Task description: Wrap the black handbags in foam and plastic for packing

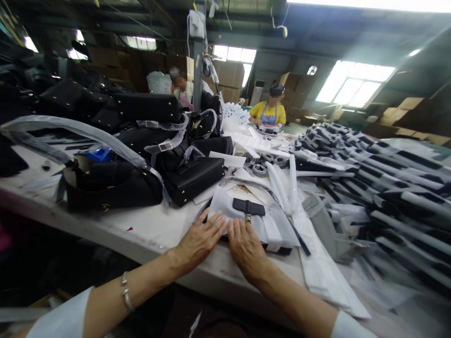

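A black handbag (278,249) lies on the table in front of me, mostly covered by a sheet of thin white wrapping (221,201). Its black closure strap (249,206) with a small gold clasp shows on top of the white. My left hand (202,237) rests flat on the near left part of the wrapped bag, fingers stretched out. Close beside it, my right hand (244,246) lies on the near edge below the clasp, its fingers extended and side by side. The bag's surface under both palms is hidden.
Black handbags (193,178) are piled at the left, one with a plastic-wrapped handle (88,131). Wrapped black-and-white pieces (352,155) heap up at the right beside a grey plastic bin (326,225). White strips (317,263) lie nearer. A person in yellow (269,112) sits across.
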`<state>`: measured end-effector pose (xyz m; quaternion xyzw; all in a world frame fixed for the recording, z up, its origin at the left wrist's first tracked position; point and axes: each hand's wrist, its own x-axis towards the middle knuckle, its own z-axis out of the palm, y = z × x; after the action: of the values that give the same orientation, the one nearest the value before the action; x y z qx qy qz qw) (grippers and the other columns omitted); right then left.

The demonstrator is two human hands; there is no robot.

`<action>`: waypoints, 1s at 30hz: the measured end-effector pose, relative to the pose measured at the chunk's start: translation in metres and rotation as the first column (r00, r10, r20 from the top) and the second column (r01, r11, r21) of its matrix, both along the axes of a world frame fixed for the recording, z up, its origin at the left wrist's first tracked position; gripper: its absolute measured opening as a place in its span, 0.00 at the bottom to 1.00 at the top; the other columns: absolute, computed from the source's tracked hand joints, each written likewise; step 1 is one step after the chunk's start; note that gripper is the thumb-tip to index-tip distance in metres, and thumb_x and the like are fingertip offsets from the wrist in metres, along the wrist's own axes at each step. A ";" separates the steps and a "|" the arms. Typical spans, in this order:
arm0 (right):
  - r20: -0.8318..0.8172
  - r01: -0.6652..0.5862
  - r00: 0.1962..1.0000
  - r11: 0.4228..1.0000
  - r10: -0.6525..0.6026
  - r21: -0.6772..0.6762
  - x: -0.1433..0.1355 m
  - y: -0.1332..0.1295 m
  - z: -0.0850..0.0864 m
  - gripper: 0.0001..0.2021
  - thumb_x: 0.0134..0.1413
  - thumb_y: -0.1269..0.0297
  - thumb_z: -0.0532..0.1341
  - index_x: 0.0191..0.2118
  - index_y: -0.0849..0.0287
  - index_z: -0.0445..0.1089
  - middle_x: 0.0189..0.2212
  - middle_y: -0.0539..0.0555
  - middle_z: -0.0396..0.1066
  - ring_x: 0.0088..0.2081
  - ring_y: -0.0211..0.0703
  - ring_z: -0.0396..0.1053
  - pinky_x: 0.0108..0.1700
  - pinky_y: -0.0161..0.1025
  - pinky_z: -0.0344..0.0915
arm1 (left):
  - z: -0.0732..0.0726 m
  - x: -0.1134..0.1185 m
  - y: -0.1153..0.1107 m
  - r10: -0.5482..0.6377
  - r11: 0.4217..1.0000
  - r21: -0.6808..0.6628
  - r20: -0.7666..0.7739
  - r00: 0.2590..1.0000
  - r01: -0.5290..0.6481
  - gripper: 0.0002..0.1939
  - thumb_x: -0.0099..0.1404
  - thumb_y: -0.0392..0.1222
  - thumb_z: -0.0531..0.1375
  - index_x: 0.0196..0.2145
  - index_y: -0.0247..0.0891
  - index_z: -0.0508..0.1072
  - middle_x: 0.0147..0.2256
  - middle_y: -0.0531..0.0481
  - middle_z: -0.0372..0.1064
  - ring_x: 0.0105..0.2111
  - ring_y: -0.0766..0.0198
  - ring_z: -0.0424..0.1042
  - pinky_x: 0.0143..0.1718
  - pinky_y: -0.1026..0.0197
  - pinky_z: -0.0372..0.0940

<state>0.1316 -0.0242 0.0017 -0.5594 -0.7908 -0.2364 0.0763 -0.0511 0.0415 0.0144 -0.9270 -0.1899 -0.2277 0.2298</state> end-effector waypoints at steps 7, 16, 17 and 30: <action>0.077 0.048 0.996 0.998 -0.050 0.029 -0.009 0.009 0.005 0.18 0.57 0.78 0.51 0.51 0.73 0.69 0.40 0.71 0.73 0.42 0.60 0.71 0.46 0.55 0.66 | -0.004 0.011 0.004 -0.011 0.996 0.086 0.013 1.000 0.010 0.18 0.68 0.27 0.47 0.51 0.27 0.68 0.47 0.39 0.74 0.47 0.56 0.73 0.51 0.55 0.64; -0.039 -0.040 0.999 0.997 0.038 -0.060 0.010 0.015 0.026 0.17 0.54 0.76 0.56 0.50 0.67 0.65 0.36 0.61 0.72 0.37 0.51 0.68 0.52 0.53 0.61 | -0.005 0.024 0.009 0.057 0.998 -0.031 0.088 0.994 -0.055 0.16 0.66 0.26 0.47 0.47 0.32 0.68 0.40 0.42 0.73 0.41 0.56 0.73 0.46 0.53 0.66; -0.046 -0.029 0.999 0.998 0.026 -0.060 0.011 0.016 0.026 0.16 0.55 0.76 0.56 0.50 0.67 0.65 0.36 0.60 0.72 0.37 0.51 0.68 0.52 0.52 0.61 | -0.006 0.026 0.011 0.047 0.999 -0.010 0.097 0.994 -0.046 0.15 0.66 0.27 0.47 0.46 0.32 0.68 0.39 0.42 0.73 0.39 0.56 0.73 0.44 0.52 0.66; -0.054 0.005 0.999 0.977 0.006 0.212 0.029 0.035 0.026 0.17 0.65 0.71 0.54 0.58 0.65 0.62 0.41 0.58 0.74 0.40 0.51 0.70 0.48 0.50 0.63 | 0.024 0.030 0.029 -0.065 0.998 -0.014 0.136 0.989 0.068 0.25 0.52 0.26 0.52 0.49 0.31 0.67 0.41 0.42 0.74 0.39 0.55 0.74 0.43 0.54 0.67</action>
<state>0.1603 0.0112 0.0282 -0.5541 -0.7588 -0.3042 0.1571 -0.0211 0.0707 0.0385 -0.9173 -0.1762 -0.2958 0.2003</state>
